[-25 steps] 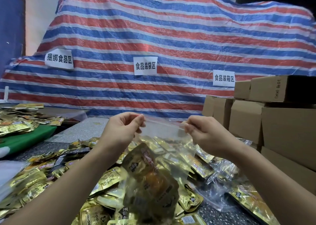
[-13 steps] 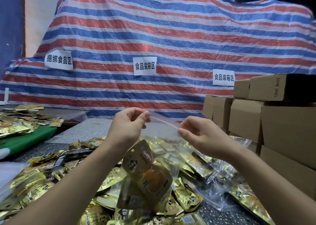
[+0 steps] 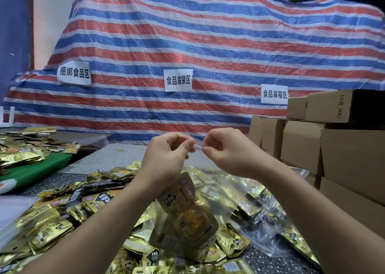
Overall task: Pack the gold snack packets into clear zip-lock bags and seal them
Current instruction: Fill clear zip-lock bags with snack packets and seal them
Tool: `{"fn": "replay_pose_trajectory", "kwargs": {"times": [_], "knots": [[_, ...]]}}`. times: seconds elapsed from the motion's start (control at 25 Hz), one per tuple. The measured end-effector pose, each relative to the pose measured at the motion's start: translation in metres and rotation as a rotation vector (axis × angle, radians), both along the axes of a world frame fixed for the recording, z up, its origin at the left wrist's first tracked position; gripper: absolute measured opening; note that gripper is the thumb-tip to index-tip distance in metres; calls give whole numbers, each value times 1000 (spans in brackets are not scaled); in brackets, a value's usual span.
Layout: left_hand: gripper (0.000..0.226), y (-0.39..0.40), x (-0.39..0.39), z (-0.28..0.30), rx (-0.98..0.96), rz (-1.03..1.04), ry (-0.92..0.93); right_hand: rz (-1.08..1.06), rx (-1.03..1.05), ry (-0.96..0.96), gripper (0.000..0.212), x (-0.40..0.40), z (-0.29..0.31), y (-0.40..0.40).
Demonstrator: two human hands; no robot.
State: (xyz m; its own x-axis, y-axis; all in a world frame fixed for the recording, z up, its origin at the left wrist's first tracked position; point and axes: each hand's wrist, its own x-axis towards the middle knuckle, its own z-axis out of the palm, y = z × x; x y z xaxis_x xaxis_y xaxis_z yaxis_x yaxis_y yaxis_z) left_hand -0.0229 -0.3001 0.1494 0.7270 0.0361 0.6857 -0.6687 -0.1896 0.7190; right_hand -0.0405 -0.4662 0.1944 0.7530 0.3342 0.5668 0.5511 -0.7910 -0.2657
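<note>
Clear zip-lock bag hangs upright w/ gold packets inside — loose pile beneath.

Speckled table bears heaped gold snack packets (cardboard boxes too).

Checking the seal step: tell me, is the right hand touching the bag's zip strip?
Touching. The head view shows the right hand pinching the zip strip of the bag between thumb and forefinger.

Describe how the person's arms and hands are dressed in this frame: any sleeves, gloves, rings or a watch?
Both forearms are bare as far as the picture shows; no sleeve edge is in view. The left hand and right hand wear no gloves. No ring, watch or wristband shows on the visible sides of the fingers and wrists. The nails look short and unpainted where they can be seen.
</note>
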Motion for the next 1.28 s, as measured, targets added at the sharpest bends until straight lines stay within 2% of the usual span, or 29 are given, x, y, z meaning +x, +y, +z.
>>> {"fn": "replay_pose_trajectory", "kwargs": {"times": [0.16,0.44,0.56,0.68,0.92,1.08,1.28], "knots": [[14,1,0,-2,-15,-5,7,-7,-14,37,12,0,-1,0],[9,0,-2,-2,-70,-77,58,-2,-12,-14,22,2,0,12],[14,4,-1,-4,-113,-130,129,-8,7,4,20,3,-2,11],[16,6,-1,-3,-81,-142,117,6,19,-6,17,4,-3,14],[16,-1,-2,-6,23,40,-61,-26,51,-47,24,4,-2,19],[18,-5,0,-8,-103,73,-38,0,128,5,15,1,-1,18],[20,6,6,-1,-222,133,-4,-59,100,56,13,-2,0,1]]}}
